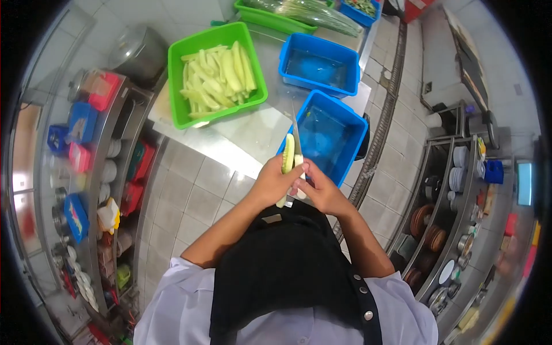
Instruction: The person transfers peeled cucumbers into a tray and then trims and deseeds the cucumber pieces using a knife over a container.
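My left hand [275, 179] is closed around a long, pale green piece of cucumber [288, 150], its cut face turned up. In my right hand [323, 191] is a knife [296, 129] with a pale handle, its blade pointing away from me beside the cucumber. The fingertips of both hands meet or nearly meet. Just beyond them, a blue basin [352, 150] with some water stands on the metal table [230, 141]. To the left, a green basin [179, 112] holds many peeled, lengthwise-cut cucumber pieces [215, 77].
A second blue basin [287, 70] with water sits behind the first. Farther back are a green tray [270, 17] of wrapped vegetables and a small blue container [365, 18] of chopped greens. Shelves of kitchenware flank both sides, and a floor drain [384, 121] runs along the right.
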Motion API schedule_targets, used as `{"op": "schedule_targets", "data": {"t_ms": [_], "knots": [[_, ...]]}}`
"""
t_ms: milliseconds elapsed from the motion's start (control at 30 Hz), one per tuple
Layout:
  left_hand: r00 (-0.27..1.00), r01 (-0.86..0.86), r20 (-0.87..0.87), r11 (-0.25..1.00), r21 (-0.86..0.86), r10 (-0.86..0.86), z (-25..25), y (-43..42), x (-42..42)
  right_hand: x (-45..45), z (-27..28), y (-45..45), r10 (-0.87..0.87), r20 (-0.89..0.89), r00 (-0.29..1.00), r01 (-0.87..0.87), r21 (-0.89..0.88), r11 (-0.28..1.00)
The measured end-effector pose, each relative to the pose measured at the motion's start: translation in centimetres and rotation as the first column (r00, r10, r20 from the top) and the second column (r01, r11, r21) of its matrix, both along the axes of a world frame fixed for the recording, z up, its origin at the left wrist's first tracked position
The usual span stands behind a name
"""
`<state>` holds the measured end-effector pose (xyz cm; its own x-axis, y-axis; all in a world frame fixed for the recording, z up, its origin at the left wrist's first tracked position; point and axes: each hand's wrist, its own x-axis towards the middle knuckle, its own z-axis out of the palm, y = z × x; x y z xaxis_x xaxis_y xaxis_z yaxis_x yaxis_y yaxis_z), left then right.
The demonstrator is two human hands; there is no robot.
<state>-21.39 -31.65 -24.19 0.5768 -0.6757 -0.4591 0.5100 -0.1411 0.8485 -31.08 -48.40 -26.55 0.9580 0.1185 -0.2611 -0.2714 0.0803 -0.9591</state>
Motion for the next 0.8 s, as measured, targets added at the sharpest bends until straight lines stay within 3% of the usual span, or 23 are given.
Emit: {"op": "schedule_targets", "data": {"t_ms": [67, 133, 200, 267, 300, 333, 367, 433, 500, 600, 633, 667, 733, 800], "knots": [[0.999, 0.041, 0.028, 0.998, -0.037, -0.040, -1.3, -0.1, -0.7, -1.8, -1.5, -0.5, -0.008, -0.063, 0.998, 0.008, -0.009, 1.000], [0.991, 0.104, 0.087, 0.995, -0.005, -0.103, -1.9, 0.3, -0.4, -3.0, -1.1, -0.3, -0.052, -0.012, 0.999, 0.050, -0.092, 0.994], [0.989, 0.147, 0.011, 0.987, 0.071, -0.148, -2.4, 0.5, -0.7, -4.5, -2.5, -1.5, -0.102, -0.175, 0.979, 0.096, -0.047, 0.994], [0.988, 0.121, 0.079, 0.979, 0.163, -0.135, -4.7, 0.9, -1.0, -5.3, -2.5, -2.3, -0.289, -0.173, 0.942, 0.268, -0.135, 0.954], [0.884, -0.024, 0.455, 0.962, 0.273, -0.107, -6.3, 1.2, -1.1, -5.2, -3.1, -3.2, -0.351, 0.016, 0.936, 0.332, -0.372, 0.867], [0.638, -0.202, 0.761, 0.928, 0.315, -0.119, -6.6, 1.3, -1.0, -4.8, -3.3, -4.3, -0.355, 0.216, 0.910, 0.413, -0.564, 0.715], [0.721, -0.229, 0.683, 0.890, 0.395, -0.118, -6.6, 1.4, -0.9, -4.5, -3.1, -5.7, -0.347, 0.218, 0.912, 0.408, -0.561, 0.720], [0.730, -0.281, 0.670, 0.836, 0.471, -0.132, -7.4, 0.9, -1.1, -4.2, -1.7, -8.7, -0.476, 0.054, 0.878, 0.392, -0.650, 0.650], [0.756, -0.327, 0.635, 0.749, 0.577, -0.158, -9.2, 0.4, -1.3, -4.1, -4.0, -12.5, -0.443, 0.095, 0.891, 0.381, -0.687, 0.619], [0.857, -0.363, 0.513, 0.762, 0.536, 0.048, -8.9, -0.5, -1.8, -2.7, -5.7, -16.9, -0.397, 0.102, 0.912, 0.333, -0.751, 0.571], [0.800, -0.442, 0.600, 0.702, 0.559, 0.027, -9.6, -0.8, -2.0, -2.1, -6.0, -18.3, -0.321, 0.207, 0.924, 0.362, -0.739, 0.569], [0.761, -0.541, 0.639, 0.651, 0.533, 0.110, -11.3, -0.8, -2.2, -1.6, -6.3, -19.5, -0.236, 0.301, 0.924, 0.382, -0.722, 0.577], [0.766, -0.617, 0.579, 0.571, 0.541, 0.280, -11.7, -1.9, -2.6, -0.1, -7.0, -21.8, -0.173, 0.229, 0.958, 0.287, -0.757, 0.587], [0.795, -0.591, 0.555, 0.520, 0.617, 0.245, -10.4, -3.8, -4.2, 2.5, -9.8, -24.5, -0.004, 0.558, 0.830, 0.491, -0.726, 0.482]]}}
